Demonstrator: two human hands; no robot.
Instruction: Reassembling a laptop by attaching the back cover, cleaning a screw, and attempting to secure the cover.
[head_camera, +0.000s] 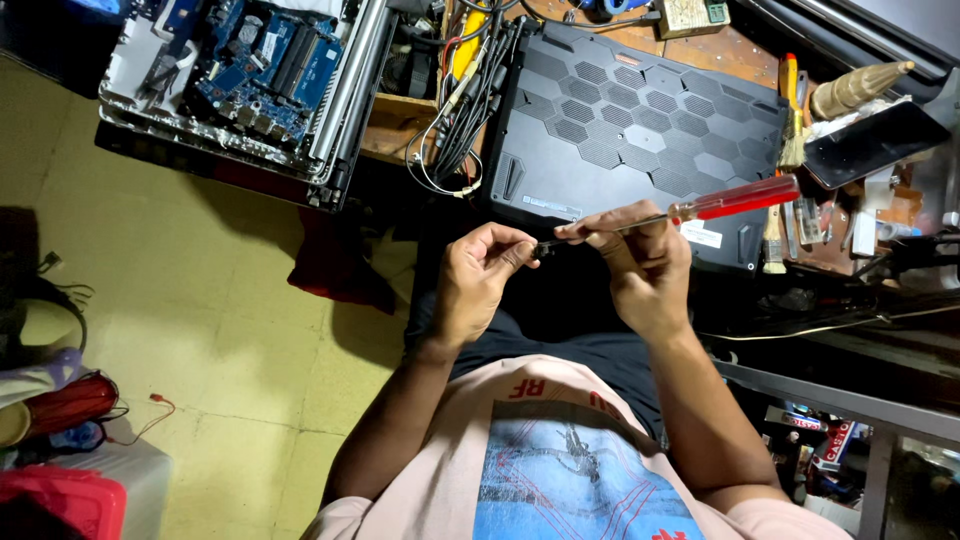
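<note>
A: Hands first. Left hand (478, 282) pinches something tiny at its fingertips, too small to identify; right hand (640, 265) clamps the screwdriver (690, 212) on its metal shaft, red handle jutting right.

B: Handling?

A: Screwdriver looks light and stiff; the part seems easy to drop. Grip the handle for torque. Beyond, black laptop (630, 140) lies base-up on the surface (720, 48); opened laptop (260, 70) far left.
</note>
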